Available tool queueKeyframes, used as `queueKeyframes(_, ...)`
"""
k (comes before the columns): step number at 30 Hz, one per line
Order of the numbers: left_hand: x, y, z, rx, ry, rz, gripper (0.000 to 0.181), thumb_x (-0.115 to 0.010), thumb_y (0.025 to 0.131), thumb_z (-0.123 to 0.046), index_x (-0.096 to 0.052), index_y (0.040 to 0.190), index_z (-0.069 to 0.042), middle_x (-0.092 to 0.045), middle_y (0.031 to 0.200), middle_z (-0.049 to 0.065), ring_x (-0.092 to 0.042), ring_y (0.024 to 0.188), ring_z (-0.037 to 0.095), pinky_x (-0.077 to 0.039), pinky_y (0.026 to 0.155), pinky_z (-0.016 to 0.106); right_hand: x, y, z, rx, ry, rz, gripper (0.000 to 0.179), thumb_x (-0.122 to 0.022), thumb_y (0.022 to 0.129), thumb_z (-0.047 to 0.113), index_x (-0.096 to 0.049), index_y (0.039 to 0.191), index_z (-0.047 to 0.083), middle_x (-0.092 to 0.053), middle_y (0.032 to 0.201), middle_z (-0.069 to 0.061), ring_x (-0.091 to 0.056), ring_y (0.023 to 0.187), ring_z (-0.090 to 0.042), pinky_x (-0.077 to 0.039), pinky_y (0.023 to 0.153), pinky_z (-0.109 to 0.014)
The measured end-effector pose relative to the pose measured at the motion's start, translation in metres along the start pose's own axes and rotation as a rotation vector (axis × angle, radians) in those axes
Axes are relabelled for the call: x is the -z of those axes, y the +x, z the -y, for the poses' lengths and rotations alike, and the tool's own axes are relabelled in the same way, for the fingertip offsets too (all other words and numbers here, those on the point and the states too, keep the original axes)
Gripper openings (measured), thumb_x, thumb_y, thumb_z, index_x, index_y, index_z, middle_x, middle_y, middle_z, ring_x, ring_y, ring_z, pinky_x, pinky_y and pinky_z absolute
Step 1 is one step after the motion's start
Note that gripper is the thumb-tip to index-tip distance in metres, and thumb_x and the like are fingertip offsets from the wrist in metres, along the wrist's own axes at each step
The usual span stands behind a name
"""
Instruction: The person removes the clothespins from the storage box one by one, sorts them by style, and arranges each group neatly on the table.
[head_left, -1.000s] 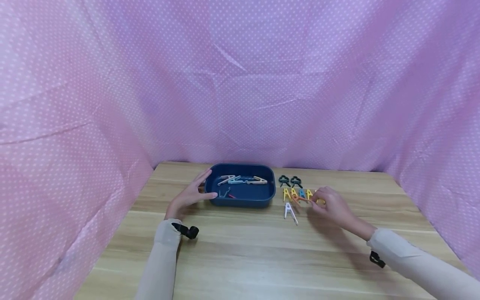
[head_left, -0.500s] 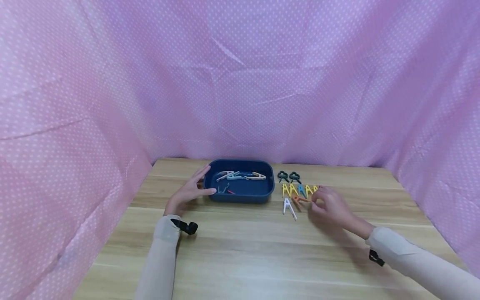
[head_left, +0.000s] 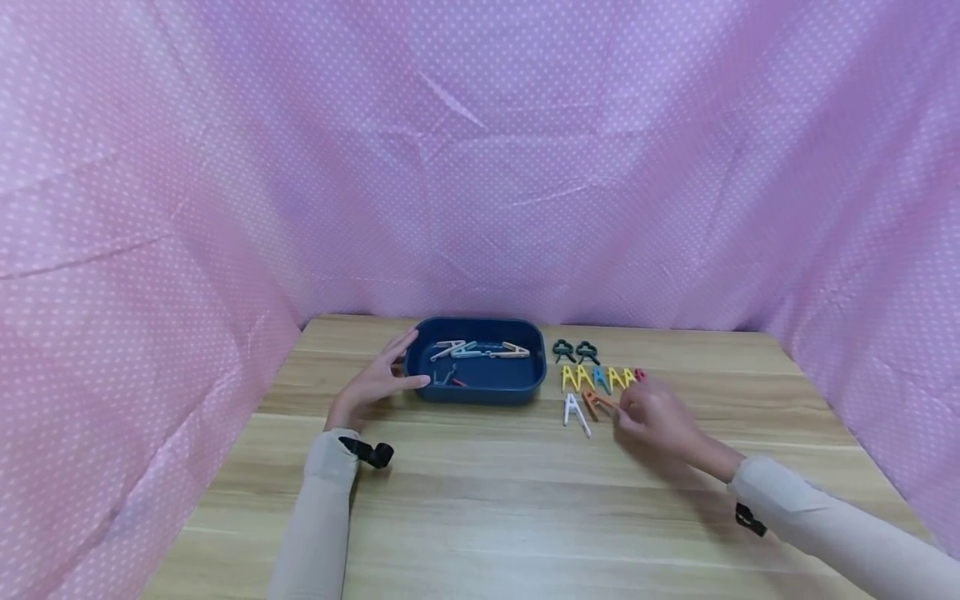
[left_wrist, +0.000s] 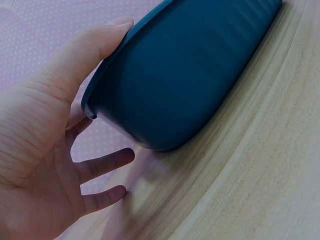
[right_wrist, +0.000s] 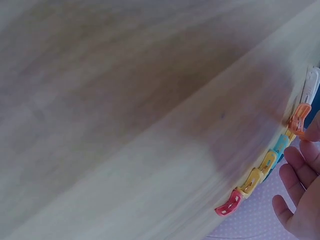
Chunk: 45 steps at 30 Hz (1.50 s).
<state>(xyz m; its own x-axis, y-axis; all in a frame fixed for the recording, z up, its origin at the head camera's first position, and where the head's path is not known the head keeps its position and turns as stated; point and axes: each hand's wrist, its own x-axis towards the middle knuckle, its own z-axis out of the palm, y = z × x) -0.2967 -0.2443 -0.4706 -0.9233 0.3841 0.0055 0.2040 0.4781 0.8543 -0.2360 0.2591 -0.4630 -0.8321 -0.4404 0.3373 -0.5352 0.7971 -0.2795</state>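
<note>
My left hand (head_left: pixel 375 385) is at the left end of a dark blue plastic bin (head_left: pixel 480 397). Its thumb touches the rim, and in the left wrist view the fingers are spread, two of them apart from the wall. With thumb and fingertips, my right hand (head_left: pixel 663 421) pinches one leg of an orange clothespin (right_wrist: pixel 300 117), low over the table. Just left of that lies a white clothespin (head_left: pixel 572 407). Behind is a row of yellow, blue and red clothespins, with the red clothespin (right_wrist: pixel 230 202) at the right end, near the hand.
Two dark green clips (head_left: pixel 574 352) lie at the back, right of the bin. Inside the bin are several loose clips, among them a light blue clothespin (head_left: pixel 467 351) and a beige clothespin (head_left: pixel 512 351). A pink dotted curtain (head_left: pixel 480 183) surrounds the wooden table (head_left: pixel 480 500).
My right hand has lowered the orange clothespin beside the white one and turned it, so its legs point more toward the front. The left hand stays at the bin.
</note>
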Motion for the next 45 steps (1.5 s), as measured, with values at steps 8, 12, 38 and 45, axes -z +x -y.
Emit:
queueKeyframes(8, 0.002, 0.002, 0.001, 0.0, -0.001, 0.0, 0.1, -0.078, 0.091, -0.038, -0.012, 0.165, -0.03, -0.002, 0.173, -0.004, -0.02, 0.155, 0.034, -0.028, 0.122, 0.06, -0.003, -0.004, 0.001, 0.033, 0.021, 0.016, 0.012, -0.076, 0.078, 0.007, -0.069, 0.079, 0.017, -0.062, 0.077, 0.01, -0.054, 0.075, -0.007, -0.048, 0.069, -0.031)
queueKeyframes(12, 0.002, 0.002, 0.002, -0.013, 0.01, 0.003, 0.099, -0.077, 0.092, -0.038, -0.011, 0.166, -0.028, -0.002, 0.174, -0.001, -0.02, 0.155, 0.036, -0.028, 0.121, 0.061, -0.005, -0.006, 0.003, 0.036, 0.03, 0.038, 0.013, -0.077, 0.08, 0.008, -0.069, 0.08, 0.018, -0.061, 0.078, 0.011, -0.053, 0.076, -0.005, -0.049, 0.069, -0.03)
queueKeyframes(38, 0.001, 0.002, 0.003, -0.01, 0.006, 0.005, 0.099, -0.077, 0.092, -0.037, -0.011, 0.166, -0.027, -0.001, 0.174, -0.001, -0.023, 0.154, 0.038, -0.029, 0.121, 0.061, -0.01, -0.008, 0.011, 0.047, 0.048, 0.084, 0.01, -0.077, 0.084, 0.012, -0.069, 0.082, 0.018, -0.057, 0.078, 0.013, -0.047, 0.075, -0.004, -0.042, 0.069, -0.026)
queueKeyframes(45, 0.001, 0.002, 0.003, -0.012, 0.018, 0.004, 0.1, -0.077, 0.092, -0.037, -0.011, 0.166, -0.026, -0.002, 0.174, -0.001, -0.023, 0.154, 0.038, -0.03, 0.121, 0.06, -0.011, -0.009, 0.008, 0.085, 0.045, 0.059, 0.01, -0.078, 0.083, 0.011, -0.07, 0.084, 0.018, -0.059, 0.08, 0.012, -0.049, 0.077, -0.004, -0.044, 0.068, -0.025)
